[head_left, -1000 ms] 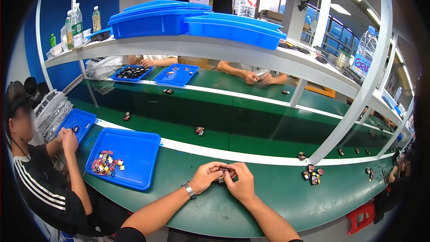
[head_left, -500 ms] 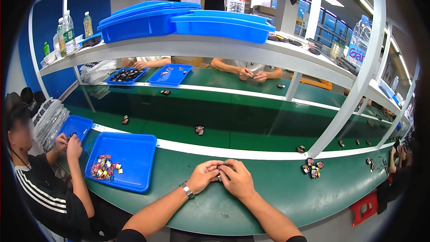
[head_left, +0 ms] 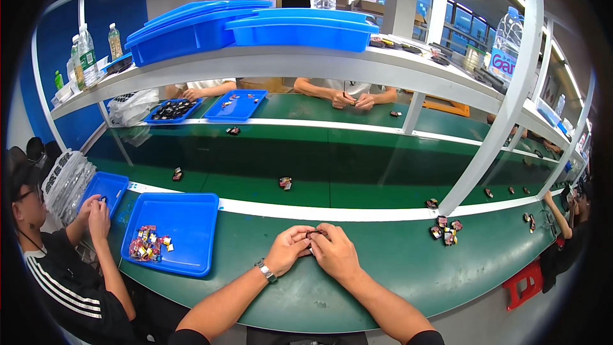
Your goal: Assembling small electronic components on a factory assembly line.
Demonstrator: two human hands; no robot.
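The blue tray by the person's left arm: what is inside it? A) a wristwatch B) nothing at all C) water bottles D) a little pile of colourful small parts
D: the blue tray on the green table holds a small heap of colourful parts in its near left corner, while the bottles stand up on the shelf.

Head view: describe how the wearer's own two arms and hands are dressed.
Both forearms are bare. The left hand has a silver metal wristwatch at its wrist. The right hand wears nothing. Dark short sleeves show at the lower edge.
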